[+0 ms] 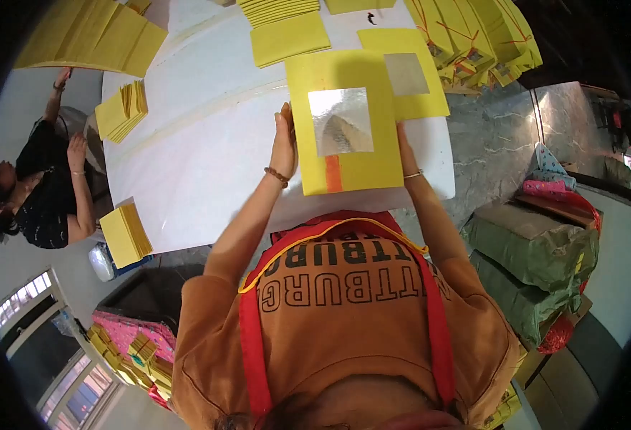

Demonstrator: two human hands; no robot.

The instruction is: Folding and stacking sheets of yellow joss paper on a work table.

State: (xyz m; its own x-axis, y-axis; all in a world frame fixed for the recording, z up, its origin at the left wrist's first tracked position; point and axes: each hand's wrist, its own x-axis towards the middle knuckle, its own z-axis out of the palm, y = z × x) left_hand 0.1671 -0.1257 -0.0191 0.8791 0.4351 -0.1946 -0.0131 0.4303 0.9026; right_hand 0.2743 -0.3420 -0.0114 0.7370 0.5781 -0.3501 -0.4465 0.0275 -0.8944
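Between my two hands stands a stack of yellow joss paper [383, 168], its top sheet bearing a silver foil square and an orange stripe near the lower edge. My left hand [282, 149] presses against the stack's left side, thumb and fingers pointing away from me. On the opposite side, my right hand [409, 156] holds the right edge; most of its fingers are hidden by the paper. Behind the stack to the right lies another yellow sheet with a silver square [426, 104], partly covered by it.
The white table [194, 172] carries folded yellow paper piles [290, 39] at the back and bundles [126, 235] along its left edge. Tied yellow bundles [473, 43] sit far right. Another person [50, 186] is at the left side. Green wrapped packages [534, 244] stand right.
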